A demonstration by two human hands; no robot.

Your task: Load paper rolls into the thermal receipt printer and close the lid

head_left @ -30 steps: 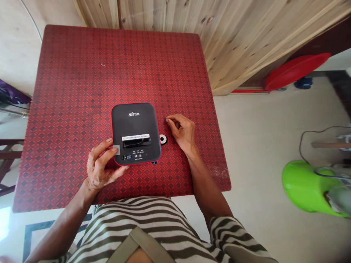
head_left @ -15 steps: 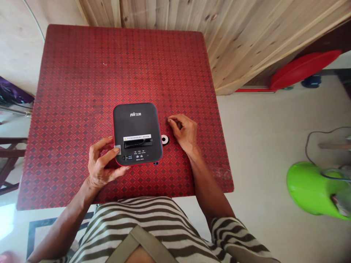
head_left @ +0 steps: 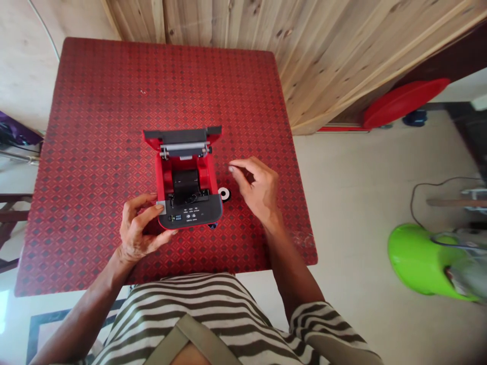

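Note:
A red and black receipt or label printer (head_left: 190, 210) sits on the table with its lid (head_left: 181, 136) raised, so the red inner bay and a black inner part are in view. My left hand (head_left: 139, 228) holds the printer's front left corner, a fingertip on the grey latch button (head_left: 161, 207). Right of the printer, my right hand (head_left: 258, 187) hovers with thumb and forefinger tips brought close together and the other fingers curled; nothing shows between them. A small roll (head_left: 223, 194), white with a dark centre, lies against the printer's right side.
The red patterned table (head_left: 163, 96) meets a wooden plank wall (head_left: 213, 23) at the back. On the floor to the right stand a green bucket (head_left: 413, 258) with things in it and a cable (head_left: 413, 197). A red round object (head_left: 407, 104) leans farther back.
The printer's lid has swung up and back, baring the inside. My left hand stays at the same corner. My right hand keeps much the same pose beside the printer.

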